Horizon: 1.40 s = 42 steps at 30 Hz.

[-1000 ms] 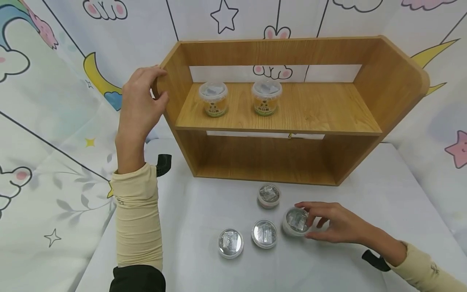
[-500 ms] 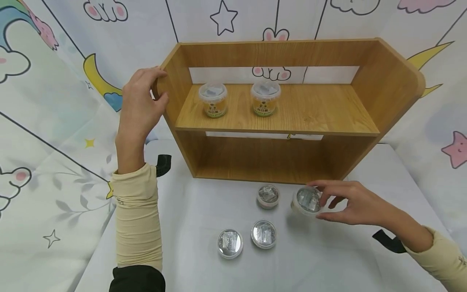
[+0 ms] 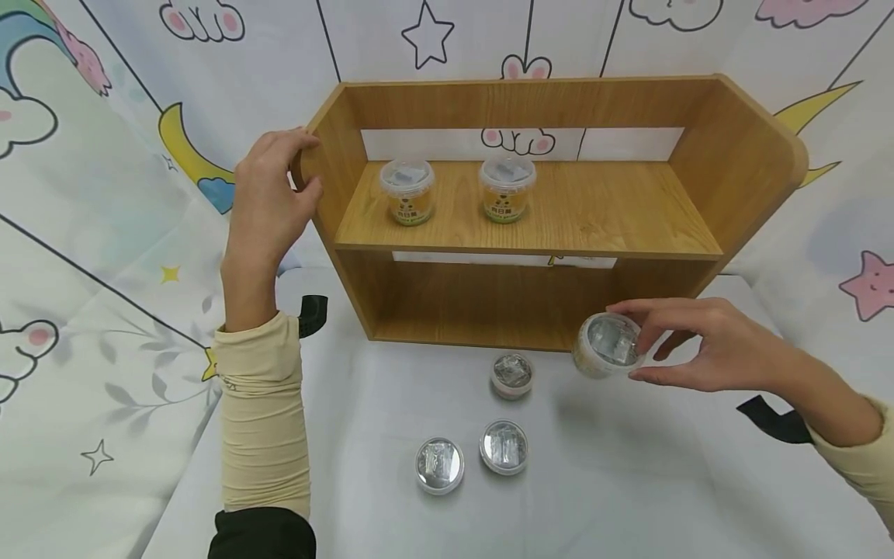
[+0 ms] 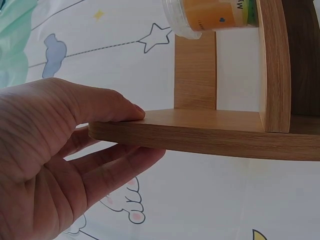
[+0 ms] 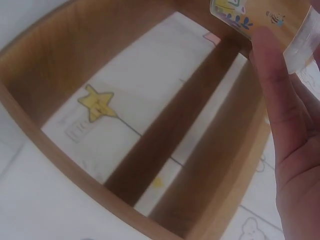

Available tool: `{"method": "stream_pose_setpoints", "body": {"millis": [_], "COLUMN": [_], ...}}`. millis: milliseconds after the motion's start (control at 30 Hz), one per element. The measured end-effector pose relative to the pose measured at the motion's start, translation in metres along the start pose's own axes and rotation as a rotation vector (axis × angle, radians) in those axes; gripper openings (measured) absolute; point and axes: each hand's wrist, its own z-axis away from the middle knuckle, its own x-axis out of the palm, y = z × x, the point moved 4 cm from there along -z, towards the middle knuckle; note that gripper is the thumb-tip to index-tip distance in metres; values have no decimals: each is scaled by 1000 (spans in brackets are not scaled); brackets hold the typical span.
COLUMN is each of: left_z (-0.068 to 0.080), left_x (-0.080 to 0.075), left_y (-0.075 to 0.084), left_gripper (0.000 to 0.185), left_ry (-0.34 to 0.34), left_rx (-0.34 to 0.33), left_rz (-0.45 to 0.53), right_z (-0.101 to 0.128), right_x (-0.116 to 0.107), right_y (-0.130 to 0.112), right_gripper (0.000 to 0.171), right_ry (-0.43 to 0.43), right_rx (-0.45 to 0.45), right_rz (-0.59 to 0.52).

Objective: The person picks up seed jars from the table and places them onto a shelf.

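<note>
At the left, my left hand [image 3: 265,202] pinches the side panel of a two-tier wooden shelf [image 3: 615,210]. In the left wrist view the thumb lies on one face of the panel and the fingers [image 4: 125,162] on the other. My right hand [image 3: 719,341] holds a clear plastic cup [image 3: 606,345] with a silvery lid between thumb and fingers, raised above the table by the shelf's lower right front edge. The cup's orange label [image 5: 275,15] shows in the right wrist view. Two similar lidded cups, one left [image 3: 408,192] and one right [image 3: 507,189], stand upright on the upper board.
Three more lidded cups stand on the white tabletop [image 3: 594,497] before the shelf: a back one [image 3: 512,376], a front right one [image 3: 504,447] and a front left one [image 3: 440,466]. A patterned cloth backdrop [image 3: 126,194] hangs behind and beside the shelf.
My right hand has lifted its cup off the table and moved it forward and rightward toward the shelf. The left hand keeps its grip on the panel.
</note>
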Motion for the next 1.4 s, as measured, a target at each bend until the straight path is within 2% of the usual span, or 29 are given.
{"method": "stream_pose_setpoints", "body": {"millis": [200, 367, 733, 967, 1200, 1400], "left_z": [0, 0, 0, 1, 1, 1], "left_x": [0, 0, 0, 0, 1, 1], "left_y": [-1, -1, -1, 0, -1, -1], "left_gripper": [42, 42, 42, 43, 43, 43], "left_ry": [0, -3, -5, -13, -14, -11], "left_rx": [-4, -6, -10, -19, -18, -16], "left_rz": [-3, -1, 5, 0, 2, 5], "right_z": [-15, -26, -46, -58, -66, -73], "right_x": [-24, -44, -88, -97, -107, -113], "right_y": [-8, -14, -21, -19, -13, -9], "right_gripper": [58, 60, 57, 49, 48, 42], "right_ry": [1, 6, 55, 91, 106, 131], "right_rx": [-43, -42, 51, 151, 137, 160], "right_rz": [31, 76, 239, 290, 282, 340]}}
